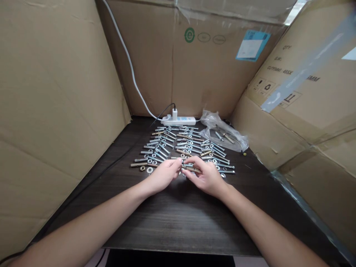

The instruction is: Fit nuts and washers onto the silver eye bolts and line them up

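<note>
Both my hands meet over the near edge of the laid-out hardware. My right hand [207,176] is closed, with a gold-coloured expansion bolt [194,169] between its thumb and fingers. The fingertips of my left hand [165,173] are pinched together at the left end of that bolt; whatever small piece they grip is hidden. Left of the hands lie a gold-coloured sleeve [139,164], a nut [142,168] and a flat washer [150,170]. A long silver bolt [229,172] lies to the right.
Several rows of bolts, sleeves, nuts and washers cover the dark table [172,218]. Behind them is a white power strip [182,120] with a plugged-in charger [174,114]. A clear plastic bag [236,142] holds more bolts. Cardboard walls [150,74] enclose the table.
</note>
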A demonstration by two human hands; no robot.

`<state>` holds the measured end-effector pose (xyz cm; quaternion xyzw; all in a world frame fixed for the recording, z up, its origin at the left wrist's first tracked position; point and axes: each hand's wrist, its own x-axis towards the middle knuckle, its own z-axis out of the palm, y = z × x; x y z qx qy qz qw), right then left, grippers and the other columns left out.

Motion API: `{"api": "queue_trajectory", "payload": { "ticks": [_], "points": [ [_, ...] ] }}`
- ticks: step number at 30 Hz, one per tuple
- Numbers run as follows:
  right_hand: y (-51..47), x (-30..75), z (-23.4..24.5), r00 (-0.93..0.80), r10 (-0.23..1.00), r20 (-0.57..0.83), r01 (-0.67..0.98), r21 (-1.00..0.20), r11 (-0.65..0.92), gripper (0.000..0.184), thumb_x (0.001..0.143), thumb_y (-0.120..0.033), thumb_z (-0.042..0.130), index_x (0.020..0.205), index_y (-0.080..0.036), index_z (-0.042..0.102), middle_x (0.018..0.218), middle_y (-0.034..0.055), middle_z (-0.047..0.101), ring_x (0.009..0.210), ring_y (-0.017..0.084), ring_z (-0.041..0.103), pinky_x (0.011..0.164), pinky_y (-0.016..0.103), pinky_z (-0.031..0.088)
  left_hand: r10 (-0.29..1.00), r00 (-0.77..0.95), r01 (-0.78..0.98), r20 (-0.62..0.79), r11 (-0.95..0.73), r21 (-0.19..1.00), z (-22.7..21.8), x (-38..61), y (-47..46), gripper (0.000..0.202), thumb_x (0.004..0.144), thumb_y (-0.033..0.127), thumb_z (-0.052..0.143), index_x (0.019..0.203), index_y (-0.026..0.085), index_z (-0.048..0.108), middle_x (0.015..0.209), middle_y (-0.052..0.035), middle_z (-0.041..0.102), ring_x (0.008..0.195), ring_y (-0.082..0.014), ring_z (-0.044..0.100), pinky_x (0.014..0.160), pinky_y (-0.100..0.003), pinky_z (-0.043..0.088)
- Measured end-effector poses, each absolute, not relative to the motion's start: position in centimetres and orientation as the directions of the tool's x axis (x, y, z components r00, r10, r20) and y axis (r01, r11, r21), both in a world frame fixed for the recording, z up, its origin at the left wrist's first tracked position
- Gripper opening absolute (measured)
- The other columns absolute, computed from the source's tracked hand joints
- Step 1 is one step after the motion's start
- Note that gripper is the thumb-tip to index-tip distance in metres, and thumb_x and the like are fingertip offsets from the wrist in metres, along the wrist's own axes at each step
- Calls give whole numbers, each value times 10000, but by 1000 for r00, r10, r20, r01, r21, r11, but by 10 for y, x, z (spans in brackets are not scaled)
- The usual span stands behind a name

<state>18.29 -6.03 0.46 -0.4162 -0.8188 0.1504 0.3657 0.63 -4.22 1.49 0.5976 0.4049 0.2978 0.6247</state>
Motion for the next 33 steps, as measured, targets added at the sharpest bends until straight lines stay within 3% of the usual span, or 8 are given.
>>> {"api": "queue_trajectory", "payload": {
  "ticks": [3, 6, 11, 18, 22, 26, 33],
  "points": [
    [-59, 184, 3, -368, 795, 482, 562, -566, 603, 234, 862, -356, 588, 1039, -204, 570, 705, -20, 636, 506, 93, 535, 479, 201, 356, 831, 496, 54, -253, 262, 964, 17, 5, -42, 394, 895, 449, 351, 603, 185, 321, 461, 77, 223, 410, -58, 152, 423, -229, 113],
    [-59, 184, 4, -375, 794, 478, 557, -569, 605, 233, 858, -374, 600, 1029, -216, 604, 719, -23, 661, 477, 84, 519, 486, 200, 372, 739, 571, -9, -357, 440, 898, 17, 4, -43, 362, 901, 436, 330, 651, 177, 365, 489, 68, 274, 404, -52, 171, 422, -212, 93],
    [-59, 185, 8, -388, 788, 478, 566, -551, 613, 235, 850, -346, 618, 1053, -234, 656, 822, -21, 708, 475, 77, 526, 501, 200, 386, 608, 677, -89, -415, 627, 774, 16, 3, -44, 300, 904, 426, 328, 746, 178, 385, 565, 69, 285, 414, -39, 150, 427, -184, 79],
    [-57, 183, 7, -346, 836, 425, 645, -539, 541, 227, 808, -374, 668, 1005, -268, 704, 860, -29, 725, 530, 100, 573, 532, 207, 389, 591, 695, -128, -410, 663, 738, 19, 4, -43, 272, 909, 410, 323, 789, 176, 393, 605, 59, 300, 430, -37, 165, 428, -173, 95],
    [-58, 183, 9, -335, 869, 365, 695, -526, 489, 269, 807, -422, 653, 1023, -266, 688, 711, -25, 691, 508, 108, 539, 521, 209, 358, 586, 696, -137, -415, 675, 725, 19, 5, -44, 244, 908, 382, 325, 795, 177, 395, 606, 59, 306, 429, -38, 160, 422, -172, 101],
    [-59, 182, 11, -337, 875, 347, 712, -515, 478, 287, 827, -456, 599, 1007, -243, 668, 540, -38, 562, 475, 111, 487, 511, 208, 325, 605, 684, -164, -409, 673, 722, 19, 5, -43, 199, 893, 360, 349, 812, 184, 393, 609, 62, 286, 433, -42, 168, 419, -167, 107],
    [-63, 182, 18, -386, 867, 314, 685, -533, 498, 122, 819, -262, 526, 909, -213, 591, 523, -65, 453, 458, 95, 398, 516, 209, 290, 614, 689, -186, -386, 664, 724, 19, 4, -43, 184, 875, 327, 358, 765, 180, 369, 627, 62, 248, 440, -43, 173, 413, -170, 132]
  ]
}}
